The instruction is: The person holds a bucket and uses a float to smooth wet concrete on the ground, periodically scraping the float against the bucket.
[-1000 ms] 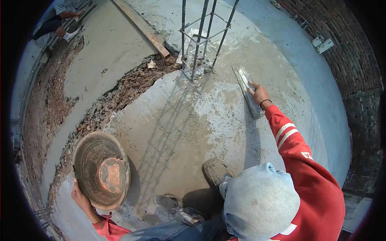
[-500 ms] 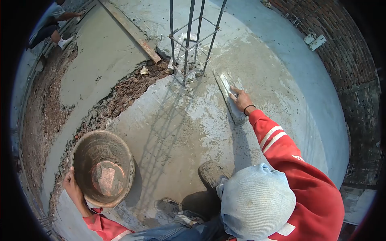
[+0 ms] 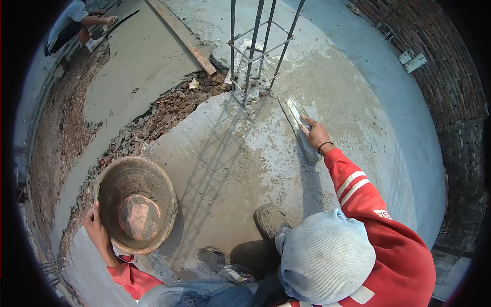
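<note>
My right hand [image 3: 317, 134] is closed around a long finishing trowel [image 3: 308, 152], its narrow blade lying on the grey concrete floor [image 3: 255, 169]. Wet mortar is smeared over the floor around the blade. At the lower left, my left hand [image 3: 93, 223] grips the side of a round bucket [image 3: 166, 204]. The bucket is tilted, with its mouth facing up towards me; mortar residue coats the inside and a patch lies at the bottom. Part of my left hand's fingers is hidden behind the bucket wall.
Upright steel rebar [image 3: 251, 56] tied with stirrups rises near the trowel's far end. Rubble [image 3: 158, 113] edges the floor, and a wooden board [image 3: 186, 41] lies beyond it. Another person [image 3: 71, 25] crouches far left with a tool. A brick wall [image 3: 450, 66] stands at right.
The view has shifted slightly, so most things sit a little further right. The other person's arm reaches further out with the tool. Both of my hands keep their holds.
</note>
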The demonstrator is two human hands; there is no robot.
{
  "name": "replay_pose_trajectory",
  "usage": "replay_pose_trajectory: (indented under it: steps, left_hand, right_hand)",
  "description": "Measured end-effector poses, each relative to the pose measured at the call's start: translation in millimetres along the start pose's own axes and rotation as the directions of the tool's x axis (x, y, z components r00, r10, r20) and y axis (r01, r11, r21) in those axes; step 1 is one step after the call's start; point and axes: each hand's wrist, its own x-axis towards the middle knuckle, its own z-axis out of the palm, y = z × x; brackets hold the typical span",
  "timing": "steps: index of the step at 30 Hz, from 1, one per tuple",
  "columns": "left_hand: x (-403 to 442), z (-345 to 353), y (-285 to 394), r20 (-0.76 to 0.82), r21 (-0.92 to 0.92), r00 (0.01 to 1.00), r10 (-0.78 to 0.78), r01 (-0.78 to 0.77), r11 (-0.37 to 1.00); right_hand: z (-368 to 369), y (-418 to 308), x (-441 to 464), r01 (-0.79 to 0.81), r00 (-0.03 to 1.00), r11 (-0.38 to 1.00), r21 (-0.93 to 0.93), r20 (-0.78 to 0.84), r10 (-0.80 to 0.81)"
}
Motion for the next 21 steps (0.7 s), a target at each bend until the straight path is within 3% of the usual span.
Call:
replay_pose_trajectory:
  steps: [4,6,9,15,18,20,21]
  left_hand:
    - [-12,-5,-6,-0.044,-0.093,0.991,-0.126,0.122,0.988]
    - [-15,-6,-12,-0.042,-0.102,0.989,-0.142,0.137,0.985]
    - [-20,-10,-18,-0.082,-0.198,0.970,-0.228,0.208,0.958]
    - [-4,-9,-20,-0.089,-0.080,0.982,-0.164,0.157,0.984]
    - [11,-3,-14,-0.005,-0.103,0.993,-0.116,0.115,0.988]
    - [24,-1,-8,0.055,-0.077,0.990,-0.127,0.131,0.988]
    - [25,0,-2,0.044,-0.078,0.991,-0.128,0.131,0.988]
  right_hand:
    - [-20,10,-25,-0.076,0.995,0.997,-0.019,0.057,0.077]
    - [-10,23,-39,-0.062,0.997,0.960,0.272,-0.020,0.071]
    - [1,25,-61,0.063,0.997,0.957,0.283,-0.067,-0.046]
    - [0,57,63,-0.036,0.956,0.985,0.170,-0.282,0.083]
    - [-4,25,100,-0.066,0.955,0.991,0.118,-0.281,0.097]
    - [-7,1,97,0.044,0.990,0.995,0.086,-0.135,-0.032]
    - [-9,-2,91,0.054,0.990,0.995,0.089,-0.137,-0.042]
